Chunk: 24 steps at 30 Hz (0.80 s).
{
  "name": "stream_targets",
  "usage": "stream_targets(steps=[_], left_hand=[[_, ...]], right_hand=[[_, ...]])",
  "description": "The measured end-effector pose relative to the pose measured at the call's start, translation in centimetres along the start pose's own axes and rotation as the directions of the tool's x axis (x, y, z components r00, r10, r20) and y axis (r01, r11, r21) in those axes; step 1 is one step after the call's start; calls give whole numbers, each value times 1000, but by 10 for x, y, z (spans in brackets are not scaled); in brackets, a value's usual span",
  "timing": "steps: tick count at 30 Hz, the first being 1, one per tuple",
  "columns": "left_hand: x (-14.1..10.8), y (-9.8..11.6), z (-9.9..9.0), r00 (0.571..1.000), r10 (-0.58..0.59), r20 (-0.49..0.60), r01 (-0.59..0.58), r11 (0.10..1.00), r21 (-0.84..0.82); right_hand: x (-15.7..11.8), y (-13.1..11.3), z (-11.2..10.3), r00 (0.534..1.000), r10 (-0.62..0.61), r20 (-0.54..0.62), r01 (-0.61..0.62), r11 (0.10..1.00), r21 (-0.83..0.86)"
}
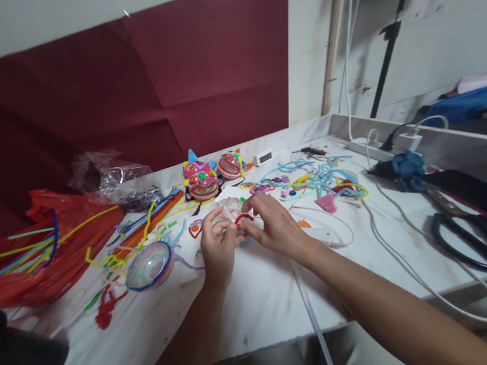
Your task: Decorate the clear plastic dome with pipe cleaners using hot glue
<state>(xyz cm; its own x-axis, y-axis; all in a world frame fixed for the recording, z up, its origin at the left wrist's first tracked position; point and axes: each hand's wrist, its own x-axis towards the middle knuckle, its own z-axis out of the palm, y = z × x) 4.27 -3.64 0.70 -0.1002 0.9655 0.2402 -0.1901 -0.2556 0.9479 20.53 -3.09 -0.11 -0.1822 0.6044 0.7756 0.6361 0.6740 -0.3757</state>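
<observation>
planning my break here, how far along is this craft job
Looks done: two decorated faces at the back.
In hand: a curved red strip at the fingertips of the left hand and right hand.
Probably left: attaching that strip, and perhaps the blue-rimmed bowl, which shows no face; loose orange strips lie behind it.
</observation>
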Motion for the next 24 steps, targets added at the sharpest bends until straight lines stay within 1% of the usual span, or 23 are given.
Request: stream_targets(steps=[5, 12, 19, 24], left_hand=[[0, -1, 0, 1000, -9, 0, 9, 1000, -12], [2, -8, -8, 999, 11, 43, -13, 999, 30], [2, -6, -6, 999, 34, 33, -35, 999, 25], [4, -14, -11, 998, 53, 41, -54, 998, 35]], right_hand=[[0, -1, 0, 1000, 19, -12, -19, 1000, 24], [-1, 0, 1, 998, 66, -16, -65, 998, 12], [-2, -1, 3, 997, 63, -50, -62, 998, 30], [-2, -3, 3, 995, 88, -44, -87, 996, 28]])
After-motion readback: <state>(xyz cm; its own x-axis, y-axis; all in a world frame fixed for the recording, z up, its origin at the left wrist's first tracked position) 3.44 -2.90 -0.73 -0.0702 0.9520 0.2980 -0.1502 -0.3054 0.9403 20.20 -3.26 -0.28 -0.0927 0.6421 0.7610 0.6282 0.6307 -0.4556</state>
